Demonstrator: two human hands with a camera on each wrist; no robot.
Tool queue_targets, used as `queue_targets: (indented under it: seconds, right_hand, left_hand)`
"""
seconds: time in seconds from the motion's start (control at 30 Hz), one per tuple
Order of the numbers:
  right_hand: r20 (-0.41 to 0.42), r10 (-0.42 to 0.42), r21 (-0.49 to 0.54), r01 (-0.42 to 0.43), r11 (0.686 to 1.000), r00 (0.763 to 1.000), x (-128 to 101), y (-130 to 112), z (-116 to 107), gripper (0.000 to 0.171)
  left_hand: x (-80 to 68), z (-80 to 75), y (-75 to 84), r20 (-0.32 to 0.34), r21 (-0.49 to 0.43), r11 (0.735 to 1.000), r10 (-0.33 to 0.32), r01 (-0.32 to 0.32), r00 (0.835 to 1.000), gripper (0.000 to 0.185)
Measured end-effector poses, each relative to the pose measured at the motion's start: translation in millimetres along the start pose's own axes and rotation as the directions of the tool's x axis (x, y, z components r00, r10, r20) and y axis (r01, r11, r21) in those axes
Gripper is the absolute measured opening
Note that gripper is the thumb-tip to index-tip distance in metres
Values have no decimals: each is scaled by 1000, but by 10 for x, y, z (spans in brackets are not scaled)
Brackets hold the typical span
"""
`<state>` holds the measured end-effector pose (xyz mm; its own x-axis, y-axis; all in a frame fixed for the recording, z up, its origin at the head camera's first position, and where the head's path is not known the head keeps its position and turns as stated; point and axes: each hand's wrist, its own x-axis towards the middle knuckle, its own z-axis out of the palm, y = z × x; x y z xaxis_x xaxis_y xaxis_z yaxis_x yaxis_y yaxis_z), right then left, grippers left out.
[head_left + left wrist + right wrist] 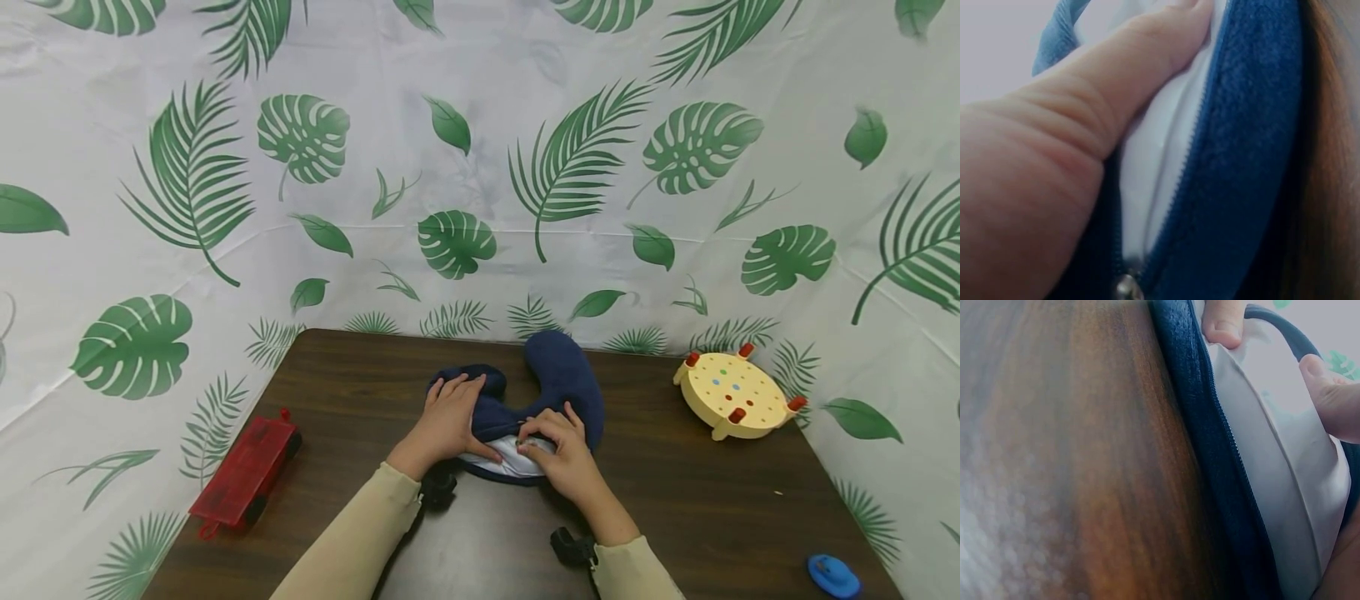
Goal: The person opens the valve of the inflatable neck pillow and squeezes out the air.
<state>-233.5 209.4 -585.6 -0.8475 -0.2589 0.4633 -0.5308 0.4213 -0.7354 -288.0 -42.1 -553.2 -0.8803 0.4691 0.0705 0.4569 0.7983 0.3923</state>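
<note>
A navy U-shaped neck pillow [570,383] lies on the table, its zipped cover parted along the near edge. White inner lining [1266,444] shows through the gap. My left hand [450,421] grips the pillow's left part, fingers spread over the navy fabric and thumb on the white lining. Curled at the right side of the opening, my right hand [561,454] pinches the pillow near the gap's upper edge. The left wrist view shows zipper teeth [1179,178] and a metal zipper slider [1127,287] at the gap's end. The right fingertips' exact contact is partly hidden.
On the left edge of the table [645,533] stands a red toy wagon [247,471]. A yellow round toy with red-tipped pegs [727,396] is at the back right. A small blue object [834,575] lies near the front right corner. Leaf-print cloth [465,167] hangs behind.
</note>
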Motion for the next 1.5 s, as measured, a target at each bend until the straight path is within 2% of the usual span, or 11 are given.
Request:
queue_targets:
  seconds: [0.23,0.57,1.5]
  right_hand:
    - [5,1,1,-1,1000,1000,4,-2,1,29]
    - [11,10,-11,-9,1000,1000,19,-7,-1,29]
    - [21,28,-10,-28,1000,999,26,-28,-9,28]
  left_hand:
    - [8,17,-19,2,13,1000,12,-12,1000,148]
    - [15,50,-48,58,-18,1000,3,-2,998,153]
    - [21,28,-34,80,-26,1000,1,1,997,153]
